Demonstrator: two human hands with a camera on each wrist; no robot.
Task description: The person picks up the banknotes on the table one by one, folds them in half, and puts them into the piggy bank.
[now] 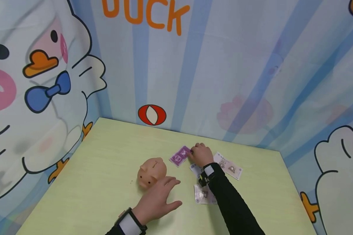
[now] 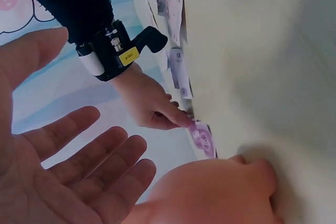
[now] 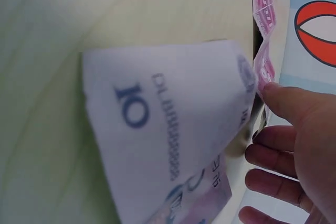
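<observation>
My right hand [image 1: 201, 155] pinches the near end of a purple banknote [image 1: 179, 156] between thumb and fingers. The right wrist view has the thumb on that note [image 3: 264, 19], its end bent up, with a pale note marked 10 [image 3: 168, 103] lying in front. Beside the pink piggy bank [image 1: 151, 172], my left hand [image 1: 156, 199] hovers palm inward with fingers extended, holding nothing. In the left wrist view the open palm [image 2: 68, 161] is near the rounded side of the piggy bank [image 2: 210, 190].
Pale banknotes lie around my right forearm: one at the right [image 1: 232, 168], one nearer me [image 1: 201, 194] and one partly under the wrist [image 1: 195, 169]. A patterned cloth [image 1: 164, 75] with duck drawings stands behind the pale yellow table [image 1: 111, 147].
</observation>
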